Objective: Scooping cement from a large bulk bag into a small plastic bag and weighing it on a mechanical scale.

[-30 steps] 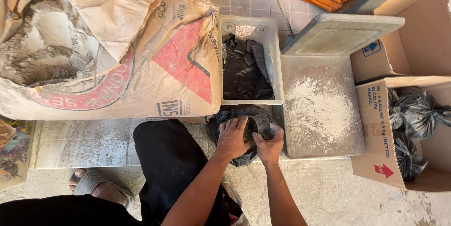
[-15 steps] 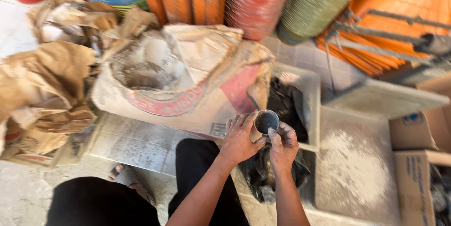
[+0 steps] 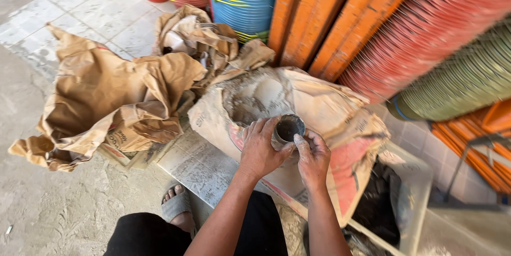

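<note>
— Orange, red, blue and green stacks (image 3: 404,27) fill the top of the frame. What lies below them?

— Centre: an open sack (image 3: 298,123) of grey powder, its mouth turned up. Left of it, a heap of crumpled brown bags (image 3: 101,96). Lower right, a clear tub (image 3: 418,192) with dark bags inside.

— And the hands?

— Both are together at the centre, clamped on one small dark cup (image 3: 288,128). The left hand (image 3: 261,149) wraps its side; the right hand (image 3: 314,157) steadies it from the right, thumb at the rim. It hangs just over the sack, beside the mouth.

— How should that be handled well?

— I'd judge: keep the cup level and directly above the sack, so anything spilled falls back in.

— Anything in the way?

— The sack's folded paper lip stands near the cup, and a knee and sandalled foot (image 3: 178,205) sit close below.
</note>
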